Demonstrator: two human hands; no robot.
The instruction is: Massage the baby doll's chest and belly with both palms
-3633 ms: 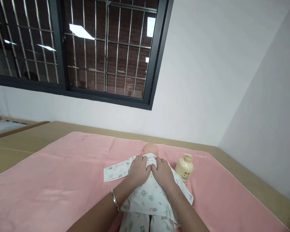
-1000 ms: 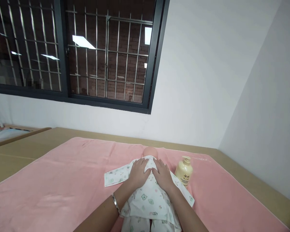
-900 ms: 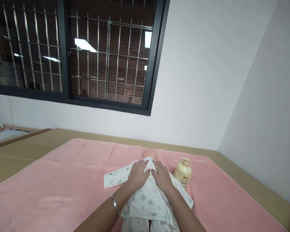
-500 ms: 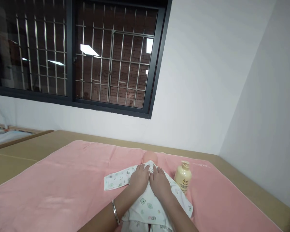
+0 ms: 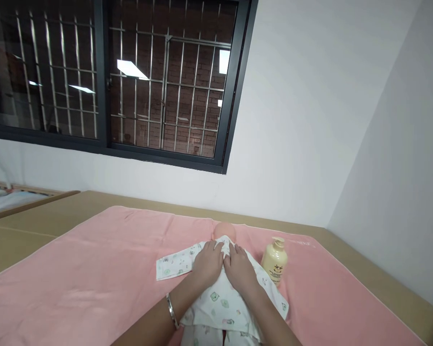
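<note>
A doll [image 5: 224,231] with a smooth, bare head lies on the pink blanket, its face hidden. A white baby shirt [image 5: 222,307] with small printed animals covers its body, one sleeve stretched out to the left and the other slanting down to the right. My left hand [image 5: 208,263], below a silver bangle, rests on the upper chest with its fingers stretched forward. Beside it, thumbs close together, my right hand [image 5: 240,269] lies flat on the same part of the shirt. A pale yellow pump bottle [image 5: 275,262] stands just right of the right sleeve.
The pink blanket [image 5: 94,269] spreads over a tan padded surface [image 5: 36,216]. White wall [image 5: 303,120] rises behind and to the right, with a dark-framed barred window [image 5: 166,96]. At far left is a wood-edged bed [image 5: 18,204] with light-coloured bedding.
My view has tilted slightly, so the window sits a little higher. Both hands stay on the doll's chest in nearly the same place.
</note>
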